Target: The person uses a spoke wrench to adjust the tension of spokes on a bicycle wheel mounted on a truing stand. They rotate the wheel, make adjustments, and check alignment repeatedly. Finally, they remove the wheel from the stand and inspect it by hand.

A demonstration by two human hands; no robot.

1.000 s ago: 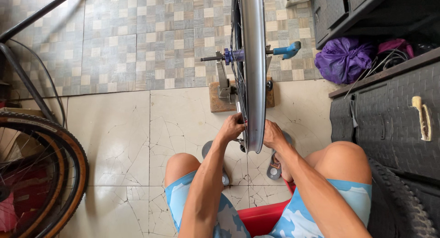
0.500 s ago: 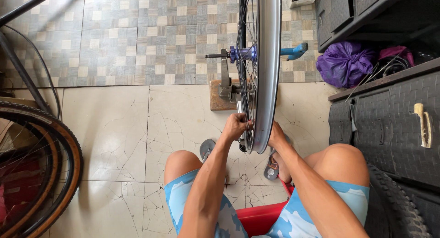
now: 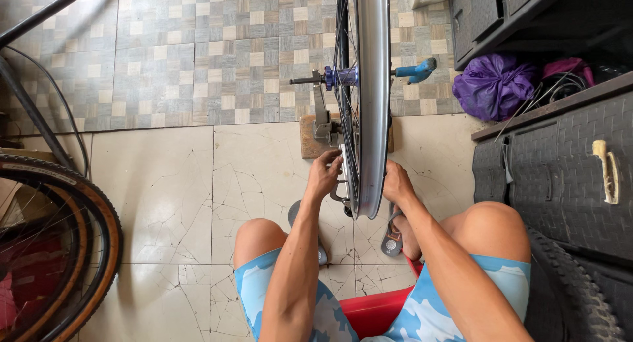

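head | wheel [image 3: 371,98] standing upright in a stand [image 3: 321,118] at frame centre, running from the top edge down | left hand [image 3: 323,176] curling closed on the wheel's left side | right hand [image 3: 396,182] pressing the rim's right side, grip hidden | tyre [image 3: 79,203] lying at lower left | purple bag [image 3: 491,78] sitting at upper right

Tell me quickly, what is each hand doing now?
Left hand: closed on the truing stand's upright, beside the wheel rim.
Right hand: against the rim's other side; grip cannot be told.
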